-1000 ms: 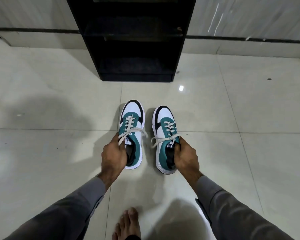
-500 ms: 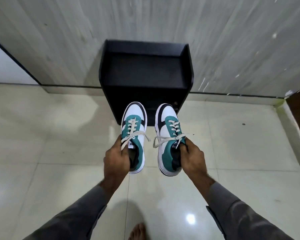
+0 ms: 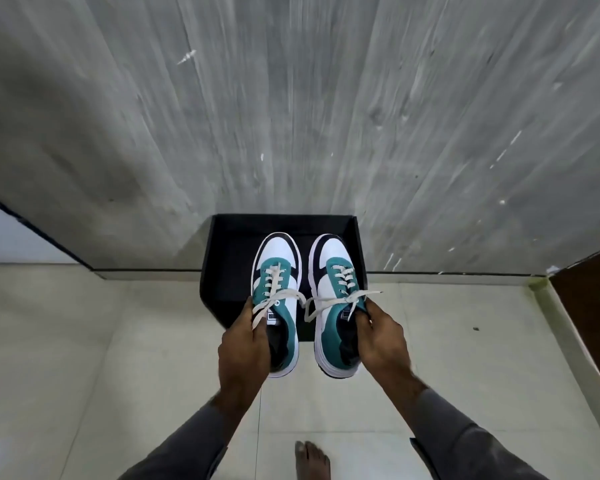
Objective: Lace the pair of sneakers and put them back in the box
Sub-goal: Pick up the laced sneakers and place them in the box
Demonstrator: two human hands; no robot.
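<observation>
Head cam: left hand point(image 3: 245, 344) clamped on left sneaker point(image 3: 278, 289) at collar, right hand point(image 3: 381, 341) same on right sneaker point(image 3: 338, 292); both held up over open black box point(image 3: 222, 271); shoes look light, soles stiff, loose laces point(image 3: 309, 301) dangle, could snag; collar seems best hold; glossy tile floor point(image 3: 84, 341), grey wall point(image 3: 291, 98) behind, bare foot point(image 3: 312, 459) below.

You are holding two white, teal and black lace-up sneakers, the left sneaker point(image 3: 278, 306) and the right sneaker point(image 3: 336, 303), one in each grip. That makes two hands, your left hand point(image 3: 245, 351) and your right hand point(image 3: 381, 341), each in a grey sleeve. One black open box-like unit point(image 3: 222, 271) stands by the wall. One bare foot point(image 3: 311, 460) shows below.
</observation>
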